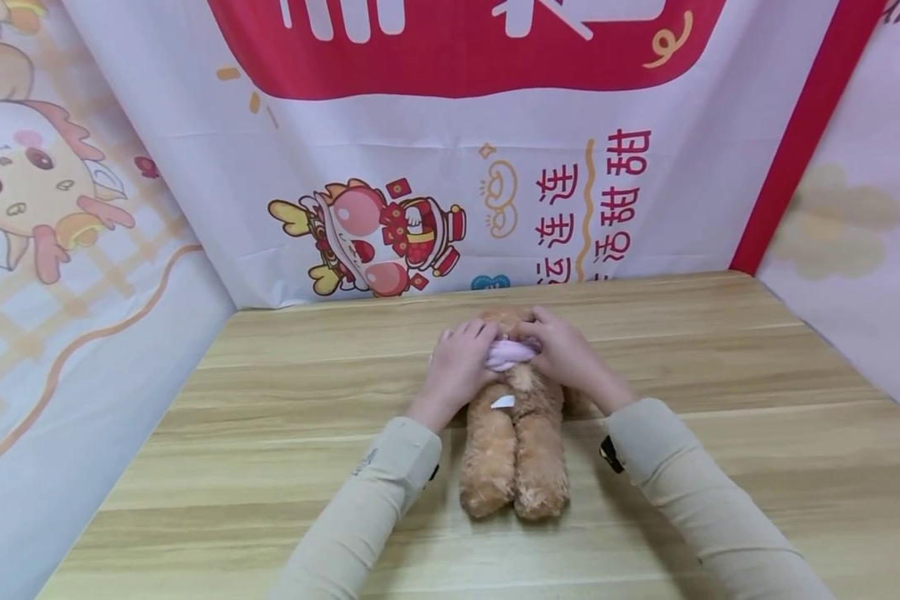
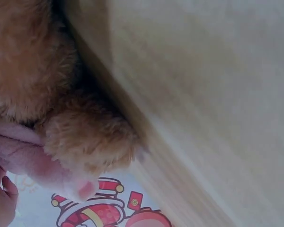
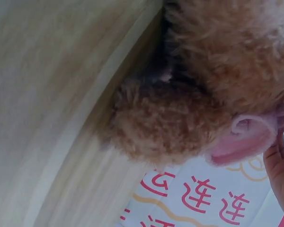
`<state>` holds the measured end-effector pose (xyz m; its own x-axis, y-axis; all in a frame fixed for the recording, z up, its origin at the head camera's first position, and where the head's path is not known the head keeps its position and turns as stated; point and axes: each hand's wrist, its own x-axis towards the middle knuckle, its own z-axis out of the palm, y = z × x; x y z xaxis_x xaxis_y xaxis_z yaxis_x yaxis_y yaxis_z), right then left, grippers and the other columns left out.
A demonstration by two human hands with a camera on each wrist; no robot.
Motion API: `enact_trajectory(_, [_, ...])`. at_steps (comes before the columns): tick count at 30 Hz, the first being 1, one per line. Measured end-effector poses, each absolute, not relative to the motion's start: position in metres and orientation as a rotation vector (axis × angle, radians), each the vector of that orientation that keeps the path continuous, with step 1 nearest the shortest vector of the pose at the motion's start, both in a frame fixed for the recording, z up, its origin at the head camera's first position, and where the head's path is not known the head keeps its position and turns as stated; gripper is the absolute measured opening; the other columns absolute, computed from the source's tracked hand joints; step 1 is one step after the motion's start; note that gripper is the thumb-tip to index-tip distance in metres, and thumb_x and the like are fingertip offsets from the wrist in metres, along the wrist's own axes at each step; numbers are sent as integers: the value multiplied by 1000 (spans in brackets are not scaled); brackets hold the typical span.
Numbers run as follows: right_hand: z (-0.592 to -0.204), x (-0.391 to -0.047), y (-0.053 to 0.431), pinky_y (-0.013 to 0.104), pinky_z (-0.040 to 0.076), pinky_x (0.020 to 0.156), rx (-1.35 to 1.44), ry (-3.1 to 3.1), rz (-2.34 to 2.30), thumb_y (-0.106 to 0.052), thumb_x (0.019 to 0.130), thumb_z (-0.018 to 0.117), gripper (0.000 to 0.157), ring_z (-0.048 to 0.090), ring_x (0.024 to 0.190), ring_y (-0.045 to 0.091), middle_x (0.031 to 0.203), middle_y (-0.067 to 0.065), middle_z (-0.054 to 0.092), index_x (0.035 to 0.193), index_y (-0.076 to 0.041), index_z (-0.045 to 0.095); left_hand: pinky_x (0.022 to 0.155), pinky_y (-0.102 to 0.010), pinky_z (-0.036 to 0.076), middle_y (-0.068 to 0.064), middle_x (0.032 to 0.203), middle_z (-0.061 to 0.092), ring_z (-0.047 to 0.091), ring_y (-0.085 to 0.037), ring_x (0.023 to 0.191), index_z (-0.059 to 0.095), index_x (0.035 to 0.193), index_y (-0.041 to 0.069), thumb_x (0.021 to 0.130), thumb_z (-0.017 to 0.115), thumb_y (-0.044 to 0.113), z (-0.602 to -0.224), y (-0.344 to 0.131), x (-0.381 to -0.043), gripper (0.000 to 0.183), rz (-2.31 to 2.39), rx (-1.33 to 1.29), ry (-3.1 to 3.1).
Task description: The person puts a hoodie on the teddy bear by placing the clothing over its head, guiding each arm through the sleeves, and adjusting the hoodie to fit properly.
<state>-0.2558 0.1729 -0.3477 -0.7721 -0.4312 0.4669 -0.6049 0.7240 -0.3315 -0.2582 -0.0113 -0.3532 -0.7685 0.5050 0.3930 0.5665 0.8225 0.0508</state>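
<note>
A brown plush toy (image 1: 490, 454) lies on the table with its two legs pointing at me and a small white tag on its body. A lilac plush cloth (image 1: 512, 354) crosses its neck area; its folded end (image 3: 248, 139) shows a pink inner side in the right wrist view. My left hand (image 1: 461, 358) grips the cloth and the toy's left side. From the right, my right hand (image 1: 566, 348) holds the cloth, its fingers (image 3: 280, 163) pinching close by the fold. Both hands partly hide the toy's upper body.
The wood-grain table (image 1: 285, 433) ends at a white printed curtain (image 1: 450, 125) behind the toy. More printed cloth (image 1: 105, 333) hangs along the left, and another pale sheet (image 1: 855, 275) on the right.
</note>
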Motion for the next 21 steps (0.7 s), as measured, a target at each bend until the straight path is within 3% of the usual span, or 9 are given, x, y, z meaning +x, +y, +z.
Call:
enact_trajectory(8, [-341,-252,182,54,48,90,870,-2669,793,-2,73,60,43,55,109,40,126,23,52,116,-1,66,84,-43,48,-6,121,61,60,-27,109,58,118,16,76,78,34,-353,-18,-264,50,-358,-832,-2646])
enact_trajectory(12, [-337,-252,184,58,43,98,850,-2714,863,-7,88,48,34,51,121,44,136,21,49,118,-3,64,89,-45,48,-8,124,58,59,-28,112,57,120,13,78,78,24,-350,-21,-269,48,-476,-967,-2670])
enact_trajectory(15, [-336,-255,183,58,42,100,815,-2731,863,-9,97,48,28,51,122,43,135,20,51,121,-7,62,93,-47,47,-8,128,56,57,-28,116,54,123,13,79,77,22,-347,-22,-271,50,-509,-1038,-2704])
enact_trajectory(19, [-338,-263,182,56,45,97,713,-2732,866,-9,93,58,28,56,114,42,124,21,57,120,-6,62,100,-47,43,-7,135,53,53,-26,124,50,129,14,78,78,28,-342,-22,-274,60,-445,-1087,-2773])
enact_trajectory(21, [-340,-267,183,54,46,94,631,-2723,905,-9,91,61,23,58,108,40,115,20,60,112,-4,66,104,-46,40,-5,136,52,51,-22,126,48,131,15,76,78,33,-340,-21,-276,65,-382,-1109,-2804])
